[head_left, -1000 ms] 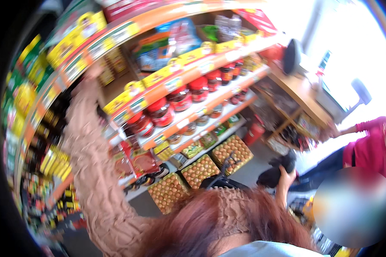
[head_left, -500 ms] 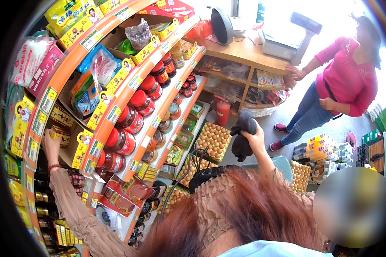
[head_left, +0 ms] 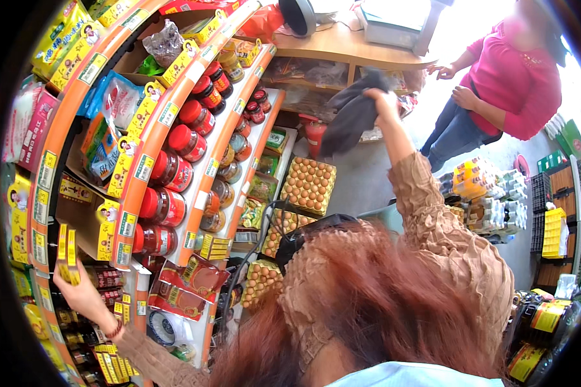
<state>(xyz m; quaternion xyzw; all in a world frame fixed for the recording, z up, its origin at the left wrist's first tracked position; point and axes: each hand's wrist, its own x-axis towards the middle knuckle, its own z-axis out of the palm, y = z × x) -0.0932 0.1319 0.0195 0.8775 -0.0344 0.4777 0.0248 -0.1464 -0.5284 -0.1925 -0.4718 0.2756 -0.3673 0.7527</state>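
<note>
By shelves (head_left: 155, 138), left hand (head_left: 82, 295) holding boxes (head_left: 68, 255), right hand (head_left: 385, 107) holding dark cloth (head_left: 351, 121)

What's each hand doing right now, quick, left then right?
Left hand: closed, holding small yellow rectangular boxes.
Right hand: closed, holding a dark grey, limp cloth.

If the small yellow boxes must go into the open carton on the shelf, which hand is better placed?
Probably the left hand: it holds the small yellow boxes, close to the open carton. The right hand is far from that carton, holding a dark cloth.
</note>
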